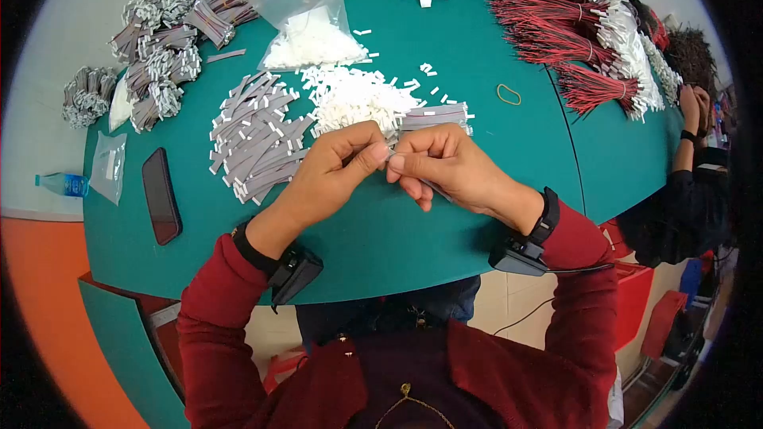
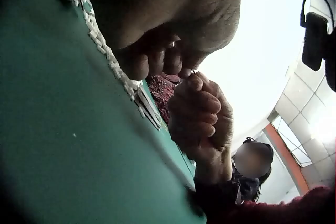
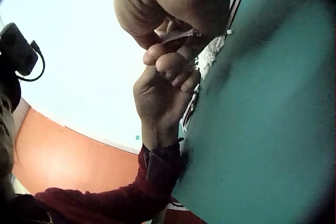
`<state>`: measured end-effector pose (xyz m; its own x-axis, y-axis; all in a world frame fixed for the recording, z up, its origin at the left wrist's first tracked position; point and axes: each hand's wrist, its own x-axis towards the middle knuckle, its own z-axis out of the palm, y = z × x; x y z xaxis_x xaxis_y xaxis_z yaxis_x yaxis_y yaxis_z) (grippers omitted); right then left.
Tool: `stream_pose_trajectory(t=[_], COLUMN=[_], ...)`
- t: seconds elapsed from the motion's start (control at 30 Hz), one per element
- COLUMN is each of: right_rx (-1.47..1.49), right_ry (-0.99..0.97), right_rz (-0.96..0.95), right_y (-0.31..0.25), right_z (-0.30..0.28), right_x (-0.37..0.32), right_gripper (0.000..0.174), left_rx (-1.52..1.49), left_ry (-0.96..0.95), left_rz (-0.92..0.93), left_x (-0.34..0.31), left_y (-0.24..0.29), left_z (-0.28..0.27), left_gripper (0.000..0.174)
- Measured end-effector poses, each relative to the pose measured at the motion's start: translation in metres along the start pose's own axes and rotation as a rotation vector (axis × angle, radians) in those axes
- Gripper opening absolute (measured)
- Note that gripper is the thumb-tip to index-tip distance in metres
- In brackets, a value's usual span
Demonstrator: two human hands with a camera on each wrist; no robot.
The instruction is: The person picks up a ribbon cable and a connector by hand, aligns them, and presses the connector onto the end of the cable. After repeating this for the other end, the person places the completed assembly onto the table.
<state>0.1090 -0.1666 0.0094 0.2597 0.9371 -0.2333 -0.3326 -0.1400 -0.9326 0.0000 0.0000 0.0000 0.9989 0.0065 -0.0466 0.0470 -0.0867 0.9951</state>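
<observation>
Both hands meet fingertip to fingertip above the green table, in front of a heap of white connectors point(image 1: 358, 99). The left hand point(image 1: 338, 163) pinches something tiny between thumb and forefinger; fingers mostly cover it. The right hand point(image 1: 453, 167) grips a thin grey cable, part of which shows below its palm in the head view and as a pale strip point(image 3: 181, 36) in the right wrist view. Left of the hands lies a spread of grey flat cables point(image 1: 258, 131) with white ends. More grey cables point(image 1: 435, 115) lie just behind the right hand.
A clear bag of white connectors point(image 1: 310, 36) stands behind the heap. Bundled grey cables point(image 1: 163, 56) fill the back left, red-black wire bundles point(image 1: 556, 20) the back right. A phone point(image 1: 162, 195) lies left, a rubber band point(image 1: 509, 94) right. Another person's hands point(image 1: 694, 107) are at far right.
</observation>
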Motion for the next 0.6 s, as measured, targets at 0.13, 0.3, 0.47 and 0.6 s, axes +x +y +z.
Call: stream_pose_trajectory(t=[0.13,0.3,0.47,0.6], right_rx=[-0.174,-0.151,-0.168,-0.178], right_ry=[0.05,0.0,-0.02,-0.036], right_rz=[-0.099,-0.082,-0.069,-0.065], right_y=[0.0025,0.0004,-0.0011,-0.0015], right_z=[-0.0001,-0.0023,-0.0035,-0.0021], right_x=[0.0014,0.0008,0.0011,-0.0004], right_gripper=[0.02,0.022,0.023,0.024], left_rx=[-0.055,-0.189,-0.31,-0.184], left_ry=[0.031,-0.031,-0.118,-0.152], left_rz=[0.04,-0.033,-0.125,-0.055], left_x=[0.0031,0.0034,0.0031,0.0034], left_y=[-0.0022,-0.005,0.0,0.003], left_z=[0.0069,0.0043,0.0,-0.0002], left_gripper=[0.026,0.027,0.029,0.03])
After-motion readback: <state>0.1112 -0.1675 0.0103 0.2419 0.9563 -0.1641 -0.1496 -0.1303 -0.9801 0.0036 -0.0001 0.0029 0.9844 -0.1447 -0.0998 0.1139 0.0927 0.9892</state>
